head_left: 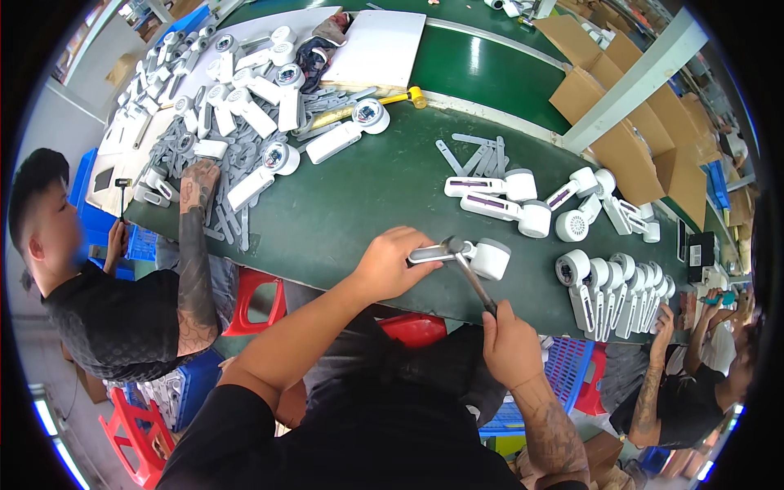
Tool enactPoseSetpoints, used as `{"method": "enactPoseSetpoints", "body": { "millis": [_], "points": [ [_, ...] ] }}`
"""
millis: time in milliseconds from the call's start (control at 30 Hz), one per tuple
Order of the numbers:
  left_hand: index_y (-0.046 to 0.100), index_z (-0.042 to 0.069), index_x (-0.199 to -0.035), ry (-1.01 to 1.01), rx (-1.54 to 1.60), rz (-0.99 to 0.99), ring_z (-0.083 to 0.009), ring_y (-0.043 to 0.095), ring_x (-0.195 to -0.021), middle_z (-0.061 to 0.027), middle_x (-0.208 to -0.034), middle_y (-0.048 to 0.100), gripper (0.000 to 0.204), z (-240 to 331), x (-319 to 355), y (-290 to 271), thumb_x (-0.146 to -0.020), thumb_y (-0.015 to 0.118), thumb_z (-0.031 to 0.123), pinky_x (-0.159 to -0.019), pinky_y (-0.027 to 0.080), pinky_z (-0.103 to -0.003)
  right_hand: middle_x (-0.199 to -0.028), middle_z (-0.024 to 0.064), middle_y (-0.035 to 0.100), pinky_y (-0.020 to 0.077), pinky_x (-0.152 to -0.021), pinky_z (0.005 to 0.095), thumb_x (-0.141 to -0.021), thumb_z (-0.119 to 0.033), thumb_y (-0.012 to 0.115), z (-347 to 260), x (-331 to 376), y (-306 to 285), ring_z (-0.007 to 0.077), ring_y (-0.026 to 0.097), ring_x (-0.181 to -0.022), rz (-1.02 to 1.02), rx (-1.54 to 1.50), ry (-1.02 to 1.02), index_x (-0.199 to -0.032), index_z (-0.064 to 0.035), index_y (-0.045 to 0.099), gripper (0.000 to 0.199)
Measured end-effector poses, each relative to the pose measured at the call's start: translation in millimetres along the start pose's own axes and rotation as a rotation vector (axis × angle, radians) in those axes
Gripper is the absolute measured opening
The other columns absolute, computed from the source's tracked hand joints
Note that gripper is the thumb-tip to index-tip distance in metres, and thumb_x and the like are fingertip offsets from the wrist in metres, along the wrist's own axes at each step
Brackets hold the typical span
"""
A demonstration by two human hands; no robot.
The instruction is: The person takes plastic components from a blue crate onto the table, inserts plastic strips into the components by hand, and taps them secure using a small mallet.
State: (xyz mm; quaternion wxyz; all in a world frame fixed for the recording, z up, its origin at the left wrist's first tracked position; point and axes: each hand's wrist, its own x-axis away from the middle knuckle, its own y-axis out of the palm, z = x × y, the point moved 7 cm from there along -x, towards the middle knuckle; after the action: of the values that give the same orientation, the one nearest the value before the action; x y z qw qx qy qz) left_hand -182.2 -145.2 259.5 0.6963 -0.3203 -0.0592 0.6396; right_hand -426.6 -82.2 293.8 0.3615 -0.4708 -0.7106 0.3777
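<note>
My left hand (pixel 390 260) is closed round the handle end of a white handheld device (pixel 492 259) with a round head, holding it low over the table near its front edge. In my right hand (pixel 513 345) is a hammer (pixel 475 282), gripped by its handle. The hammer's head lies over the device's handle, just beyond my left fingers; whether it touches cannot be made out. Farther off on the right lie two similar white devices (pixel 490 206), dark slots along their handles, next to loose grey strips (pixel 482 155).
The green table (pixel 367 212) carries a heap of white devices and grey strips (pixel 237 139) at left, with a yellow-handled hammer (pixel 416 97). A row of devices (pixel 616 298) stands at right. Co-workers sit on both sides, the left one's hand (pixel 198 184) at the heap. Cardboard boxes (pixel 621 122) stand behind.
</note>
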Motion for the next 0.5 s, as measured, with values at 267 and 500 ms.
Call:
{"method": "enactPoseSetpoints", "body": {
  "millis": [267, 500],
  "points": [
    [0.075, 0.005, -0.099, 0.026, -0.005, 0.017, -0.0352, 0.069, -0.083, -0.0117, -0.089, 0.073, 0.025, -3.8, 4.6, -2.3, -0.086, 0.091, 0.019, -0.072, 0.056, -0.044, -0.081, 0.0235, 0.071, 0.0535, -0.064, 0.0612, -0.111, -0.027, 0.061, -16.2, -5.0, -18.6, 0.0512, 0.069, -0.074, -0.025, 0.034, -0.016, -0.111, -0.0033, 0.057, 0.025],
    [0.052, 0.010, -0.134, -0.200, 0.136, 0.044, -0.0294, 0.073, -0.082, -0.0084, -0.090, 0.076, 0.068, -20.6, 13.1, 1.8, -0.082, 0.096, 0.018, -0.075, 0.058, -0.041, -0.081, 0.0233, 0.072, 0.0545, -0.064, 0.0600, -0.111, -0.030, 0.060, -41.6, -14.5, -8.6, 0.0499, 0.070, -0.072, -0.092, 0.050, -0.105, -0.109, -0.0046, 0.057, 0.026]
  ]
}}
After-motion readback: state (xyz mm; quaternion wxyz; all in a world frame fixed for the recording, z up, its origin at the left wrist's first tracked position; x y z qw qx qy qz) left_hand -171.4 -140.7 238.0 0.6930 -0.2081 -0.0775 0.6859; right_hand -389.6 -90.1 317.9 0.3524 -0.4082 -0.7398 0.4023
